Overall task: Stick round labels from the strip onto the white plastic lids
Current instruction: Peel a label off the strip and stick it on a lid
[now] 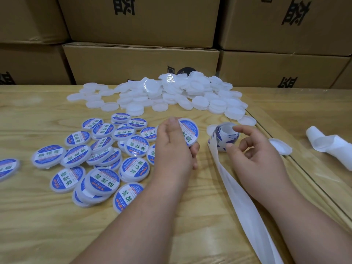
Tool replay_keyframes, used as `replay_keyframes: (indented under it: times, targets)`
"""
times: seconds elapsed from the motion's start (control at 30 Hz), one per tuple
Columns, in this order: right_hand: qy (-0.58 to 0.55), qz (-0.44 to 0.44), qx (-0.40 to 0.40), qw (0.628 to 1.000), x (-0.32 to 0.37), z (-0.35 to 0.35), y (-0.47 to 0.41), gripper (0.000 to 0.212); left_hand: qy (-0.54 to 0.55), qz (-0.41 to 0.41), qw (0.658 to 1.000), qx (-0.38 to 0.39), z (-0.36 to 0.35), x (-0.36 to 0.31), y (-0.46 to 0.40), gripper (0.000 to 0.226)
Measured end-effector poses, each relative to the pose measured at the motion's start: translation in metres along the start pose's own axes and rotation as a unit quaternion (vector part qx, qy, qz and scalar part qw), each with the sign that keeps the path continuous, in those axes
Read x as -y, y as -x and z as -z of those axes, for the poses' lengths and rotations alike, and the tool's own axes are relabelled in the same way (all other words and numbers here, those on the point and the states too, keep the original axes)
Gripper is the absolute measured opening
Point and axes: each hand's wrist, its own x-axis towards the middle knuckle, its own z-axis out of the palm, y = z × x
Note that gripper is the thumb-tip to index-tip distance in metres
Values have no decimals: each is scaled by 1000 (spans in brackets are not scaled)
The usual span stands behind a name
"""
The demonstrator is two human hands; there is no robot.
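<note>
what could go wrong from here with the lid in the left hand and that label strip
1. The left hand holds the labelled lid by its edge, tilted; it might slip onto the pile of labelled lids.
2. The right hand hovers by the curled label strip, whose empty backing trails across the table between the forearms; an arm could snag it and drag the strip.
3. Finished lids overlap, so labels may scuff.

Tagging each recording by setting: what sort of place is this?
Probably a stockroom or small packing workshop: stacked cardboard boxes behind a wooden table, a heap of blank lids and labelled lids.
</note>
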Motion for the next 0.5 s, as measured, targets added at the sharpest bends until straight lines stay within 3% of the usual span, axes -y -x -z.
replay_keyframes:
  times: [0.1,0.23,0.33,0.5]
  targets:
    - [32,-13,29,999,-4,-1,-1,31,55,-2,998,-21,0,-2,-3,17]
    - [20,-10,25,999,-6,0,-1,32,104,-11,992,-71,4,-1,-8,58]
    - [-26,7,-3,1000,-3,0,1,20,154,5,982,-109,5,-1,-14,84]
    - [-54,42,27,997,3,-5,7,11,129,-15,987,-98,5,1,-11,91]
